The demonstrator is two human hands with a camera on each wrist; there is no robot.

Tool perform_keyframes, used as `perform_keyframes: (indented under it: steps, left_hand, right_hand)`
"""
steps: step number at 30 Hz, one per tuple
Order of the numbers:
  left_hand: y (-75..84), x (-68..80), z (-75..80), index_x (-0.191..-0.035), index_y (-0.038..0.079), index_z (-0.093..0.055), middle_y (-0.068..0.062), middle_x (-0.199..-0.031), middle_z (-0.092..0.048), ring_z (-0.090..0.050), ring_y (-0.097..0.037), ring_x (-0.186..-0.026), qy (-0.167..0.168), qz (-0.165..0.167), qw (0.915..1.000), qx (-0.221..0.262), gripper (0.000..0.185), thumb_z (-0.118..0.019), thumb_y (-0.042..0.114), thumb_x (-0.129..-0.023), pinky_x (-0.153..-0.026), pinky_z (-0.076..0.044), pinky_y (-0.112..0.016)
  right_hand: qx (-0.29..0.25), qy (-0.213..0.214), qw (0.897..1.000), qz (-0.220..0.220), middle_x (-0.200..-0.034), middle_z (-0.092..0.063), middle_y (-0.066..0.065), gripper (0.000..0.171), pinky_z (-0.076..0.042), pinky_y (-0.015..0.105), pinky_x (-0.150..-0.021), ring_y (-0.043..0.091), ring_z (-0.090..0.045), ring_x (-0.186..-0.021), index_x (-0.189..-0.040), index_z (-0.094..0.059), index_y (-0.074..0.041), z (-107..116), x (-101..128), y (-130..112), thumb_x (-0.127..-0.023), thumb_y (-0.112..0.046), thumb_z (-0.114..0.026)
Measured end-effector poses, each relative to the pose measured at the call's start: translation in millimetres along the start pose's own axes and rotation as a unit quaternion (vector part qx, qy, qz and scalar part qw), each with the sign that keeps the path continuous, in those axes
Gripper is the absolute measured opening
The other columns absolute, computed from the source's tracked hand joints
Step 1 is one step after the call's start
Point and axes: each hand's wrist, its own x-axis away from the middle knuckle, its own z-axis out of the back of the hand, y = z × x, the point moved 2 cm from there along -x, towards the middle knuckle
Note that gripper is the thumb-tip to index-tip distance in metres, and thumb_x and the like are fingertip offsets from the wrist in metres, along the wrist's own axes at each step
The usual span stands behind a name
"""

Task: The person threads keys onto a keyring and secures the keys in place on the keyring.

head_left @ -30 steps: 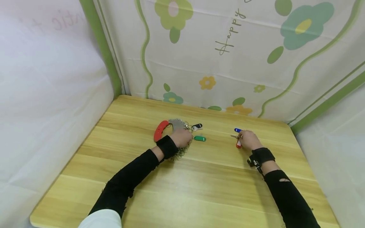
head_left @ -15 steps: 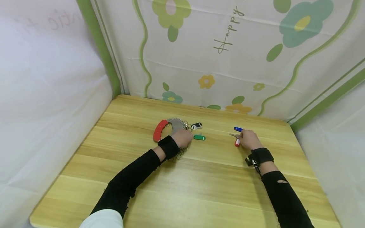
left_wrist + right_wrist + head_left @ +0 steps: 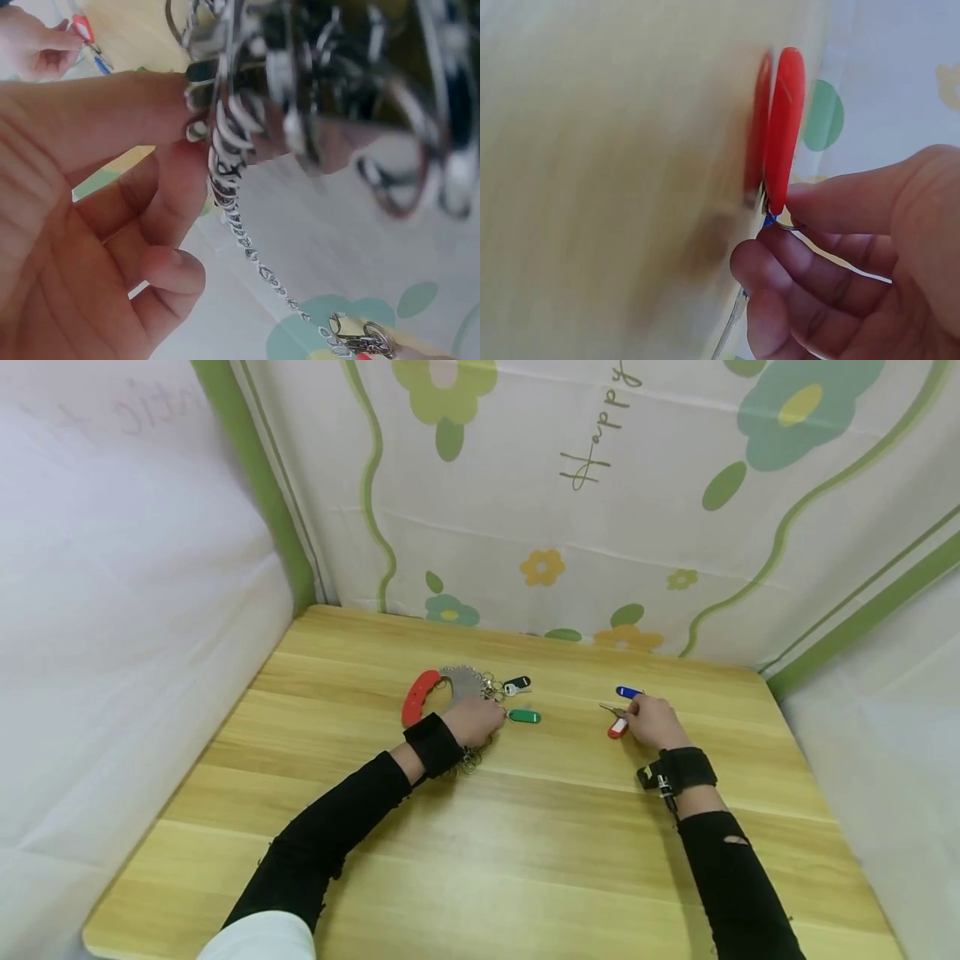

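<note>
My left hand [image 3: 474,722] lies on a bunch of metal key rings [image 3: 471,760] joined to a red-handled key holder [image 3: 417,697]; in the left wrist view its fingers [image 3: 127,120] pinch the rings [image 3: 225,142]. A green tag [image 3: 523,716] and a black tag [image 3: 517,682] lie just right of that hand. My right hand [image 3: 651,720] pinches a small ring carrying a red tag [image 3: 617,727], a key and a blue tag [image 3: 627,692]. In the right wrist view the red tag [image 3: 786,120] stands on edge against the tabletop, held at its ring by thumb and fingers [image 3: 810,262].
The wooden table [image 3: 487,843] is enclosed by a flowered cloth backdrop [image 3: 600,510] behind and white cloth [image 3: 112,610] on the left and right. Black sleeves and wrist straps cover both forearms.
My right hand has slid the red tag a little to the left, away from the blue tag. My left hand stays on the rings. The view has shifted slightly.
</note>
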Motion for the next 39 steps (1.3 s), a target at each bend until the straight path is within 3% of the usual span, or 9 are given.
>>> perform_keyframes:
  steps: [4, 11, 17, 21, 26, 30, 39]
  left_hand:
    - [-0.4, -0.6, 0.8, -0.074, 0.013, -0.063, -0.001, -0.078, -0.061, -0.044, -0.01, -0.063, 0.006, 0.006, 0.9999, -0.012, 0.016, -0.065, 0.003, -0.087, -0.052, -0.036, -0.022]
    - [-0.1, -0.9, 1.8, -0.086, 0.012, -0.068, -0.004, -0.088, -0.066, -0.059, -0.014, -0.075, 0.002, 0.046, 0.9986, -0.027, 0.011, -0.062, 0.005, -0.09, -0.059, -0.047, -0.026]
    - [-1.7, -1.5, 1.8, -0.082, 0.012, -0.066, -0.003, -0.085, -0.065, -0.058, -0.014, -0.073, -0.004, 0.05, 0.9986, -0.016, 0.012, -0.061, 0.006, -0.091, -0.058, -0.045, -0.026]
    - [-5.2, -2.1, 0.6, -0.074, 0.014, -0.058, 0.001, -0.074, -0.057, -0.048, -0.012, -0.065, -0.002, 0.05, 0.9983, 0.029, 0.02, -0.059, 0.004, -0.091, -0.057, -0.039, -0.024]
    - [-10.0, -1.4, 0.7, -0.068, 0.015, -0.049, 0.002, -0.064, -0.038, -0.033, -0.012, -0.058, 0.018, 0.05, 0.9942, 0.094, 0.027, -0.054, 0.006, -0.094, -0.055, -0.029, -0.023]
    - [-14.2, -1.0, 2.8, -0.07, 0.014, -0.048, 0.001, -0.065, -0.037, -0.034, -0.012, -0.059, 0.043, 0.055, 0.9872, 0.143, 0.026, -0.053, 0.005, -0.093, -0.056, -0.029, -0.023]
    - [-19.8, 5.8, 3.8, -0.07, 0.011, -0.048, 0.0, -0.064, -0.04, -0.037, -0.012, -0.057, 0.088, 0.09, 0.9664, 0.224, 0.025, -0.049, 0.006, -0.095, -0.056, -0.032, -0.024]
  right_hand:
    - [-0.007, 0.013, 1.0, 0.0, -0.076, -0.057, 0.013, 0.012, -0.039, 0.033, -0.055, 0.025, -0.05, -0.064, -0.089, -0.058, 0.001, 1.9, -1.6, -1.9, -0.092, -0.009, -0.053]
    - [-0.025, 0.023, 0.999, 0.006, -0.077, -0.057, 0.012, 0.013, -0.038, 0.032, -0.056, 0.024, -0.049, -0.063, -0.089, -0.059, -0.001, 3.8, -1.1, -14.2, -0.092, -0.012, -0.054]
    - [-0.044, 0.037, 0.998, 0.026, -0.082, -0.06, 0.013, 0.013, -0.041, 0.036, -0.06, 0.025, -0.052, -0.069, -0.092, -0.059, -0.002, 8.6, 1.6, -30.6, -0.094, -0.013, -0.053]
    - [-0.073, 0.03, 0.996, 0.037, -0.085, -0.061, 0.012, 0.013, -0.044, 0.037, -0.064, 0.025, -0.055, -0.073, -0.094, -0.06, -0.003, 8.7, 2.4, -40.7, -0.095, -0.015, -0.054]
    - [-0.089, 0.026, 0.995, 0.049, -0.084, -0.061, 0.01, 0.012, -0.043, 0.035, -0.062, 0.023, -0.054, -0.071, -0.092, -0.06, -0.006, 6.7, 2.9, -50.5, -0.094, -0.016, -0.056]
    - [-0.124, 0.017, 0.991, 0.052, -0.088, -0.06, 0.01, 0.011, -0.042, 0.035, -0.063, 0.024, -0.053, -0.073, -0.091, -0.06, -0.006, 4.8, 3.3, -58.5, -0.093, -0.016, -0.056]
    - [-0.228, -0.011, 0.972, 0.059, -0.116, -0.059, 0.018, 0.021, -0.039, 0.042, -0.079, 0.032, -0.053, -0.109, -0.086, -0.05, -0.003, -2.9, 1.4, -82.9, -0.099, -0.018, -0.043]
